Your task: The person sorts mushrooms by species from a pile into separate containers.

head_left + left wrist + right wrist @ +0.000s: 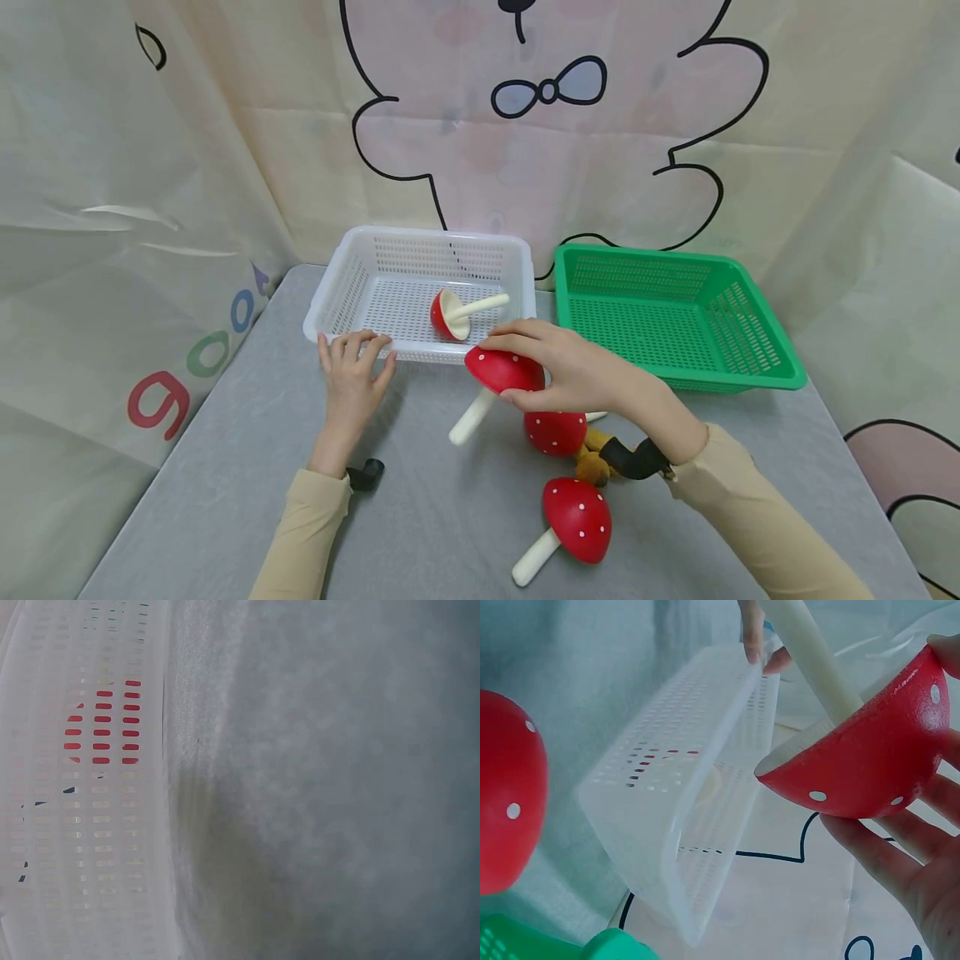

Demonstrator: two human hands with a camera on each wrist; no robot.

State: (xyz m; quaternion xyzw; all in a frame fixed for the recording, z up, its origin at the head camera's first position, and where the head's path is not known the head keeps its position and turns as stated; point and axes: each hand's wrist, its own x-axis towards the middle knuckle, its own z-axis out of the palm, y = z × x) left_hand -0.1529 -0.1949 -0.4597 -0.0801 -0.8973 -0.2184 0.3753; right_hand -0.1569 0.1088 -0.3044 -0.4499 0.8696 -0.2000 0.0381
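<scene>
Right hand (577,375): fingers curled over the cap of a red spotted mushroom (504,370), held just before the white basket (420,354).
Left hand (352,375): fingers relaxed, resting on the basket's near rim.
Risk, as judged: the smooth, glossy domed cap may slip; its long cream stem may catch the perforated plastic rim.
Bench (420,517): grey, felt-like.

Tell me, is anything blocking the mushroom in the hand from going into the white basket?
Nothing visible blocks it. The right hand holds the mushroom just outside the white basket's near rim. Only that low rim lies between; one mushroom inside leaves plenty of room.
</scene>
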